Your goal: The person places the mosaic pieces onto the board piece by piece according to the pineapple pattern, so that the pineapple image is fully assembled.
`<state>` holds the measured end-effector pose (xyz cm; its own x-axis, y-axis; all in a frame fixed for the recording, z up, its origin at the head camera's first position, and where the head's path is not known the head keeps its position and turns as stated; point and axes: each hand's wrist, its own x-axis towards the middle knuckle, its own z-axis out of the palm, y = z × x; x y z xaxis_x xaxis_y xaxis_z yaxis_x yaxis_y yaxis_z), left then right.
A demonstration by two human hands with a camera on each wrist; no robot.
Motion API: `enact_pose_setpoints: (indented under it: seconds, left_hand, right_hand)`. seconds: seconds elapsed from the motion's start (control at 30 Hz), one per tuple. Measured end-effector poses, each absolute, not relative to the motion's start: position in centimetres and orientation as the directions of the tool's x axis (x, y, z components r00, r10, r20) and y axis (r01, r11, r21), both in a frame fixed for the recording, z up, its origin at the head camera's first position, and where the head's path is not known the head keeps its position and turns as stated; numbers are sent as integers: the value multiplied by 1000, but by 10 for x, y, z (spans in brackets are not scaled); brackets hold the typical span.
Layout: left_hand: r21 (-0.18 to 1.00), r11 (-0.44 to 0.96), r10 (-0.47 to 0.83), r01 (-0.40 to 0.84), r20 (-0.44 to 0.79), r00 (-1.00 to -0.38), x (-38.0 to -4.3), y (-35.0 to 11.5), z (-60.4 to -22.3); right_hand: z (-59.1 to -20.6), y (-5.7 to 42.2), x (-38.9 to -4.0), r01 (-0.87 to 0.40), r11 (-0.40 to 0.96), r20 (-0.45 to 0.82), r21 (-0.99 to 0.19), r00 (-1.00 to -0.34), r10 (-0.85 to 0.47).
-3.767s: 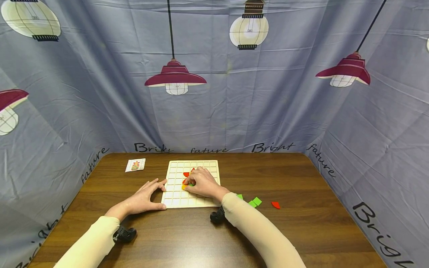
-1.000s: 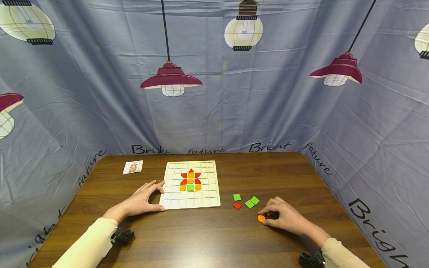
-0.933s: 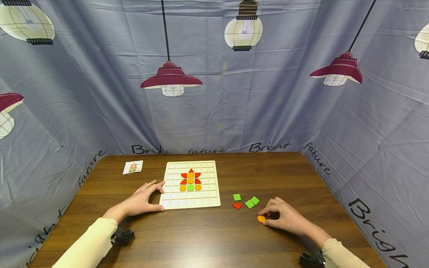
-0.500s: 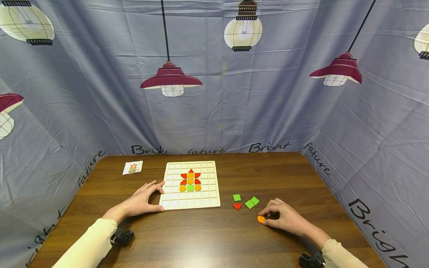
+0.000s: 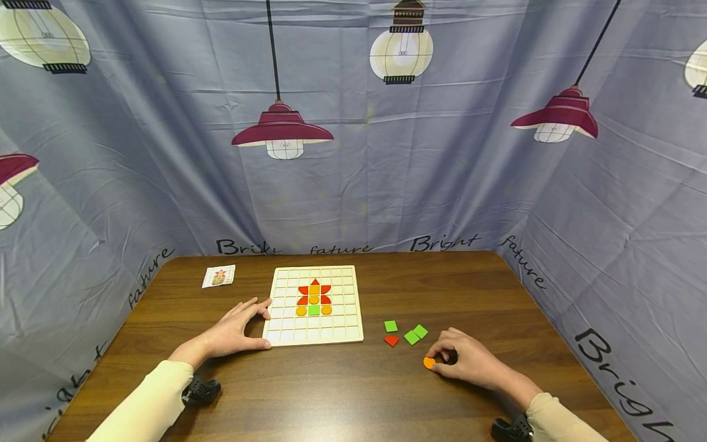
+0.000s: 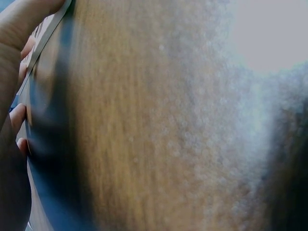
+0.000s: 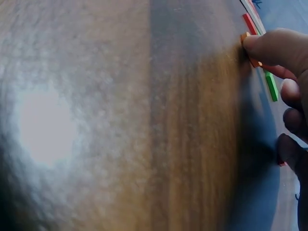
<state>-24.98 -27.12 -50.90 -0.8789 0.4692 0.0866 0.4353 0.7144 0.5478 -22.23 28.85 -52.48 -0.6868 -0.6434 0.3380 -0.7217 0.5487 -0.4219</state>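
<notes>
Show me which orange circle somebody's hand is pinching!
The orange circle pinched by the right hand, off the board; the other orange circles lie on that board.

The head view is evenly bright and fairly crisp, with a pale glare on the near part of the desk and soft shading in the folds of the curtain. Both wrist views are hazy — the desk's grain smears, a blown-out white reflection glows, and dark bluish shadow lies beside the fingers.
</notes>
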Motion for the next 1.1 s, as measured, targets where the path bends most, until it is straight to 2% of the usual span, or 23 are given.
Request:
enact_pose_setpoints:
  seconds: [0.37,0.47,0.77,1.1]
  left_hand:
    - [543,717,468,437,89,-879,-248,-272,-506]
    - [542,717,470,438,88,-878,-248,-271,-506]
    - [560,719,463,412,58,-885,-249,-272,-507]
    - [564,715,464,412,57,-884,-252,-274,-508]
  right_hand:
    - [-523,263,-230,-754,510,434,-413,-656,-618]
    - [-516,244,-238,-752,509,429,-419,-658,-619]
    - [-497,165,-270,-800,472,417,-370,-597,-685]
    - [-492,94,-301,-760,540,328,-361,-645,-690]
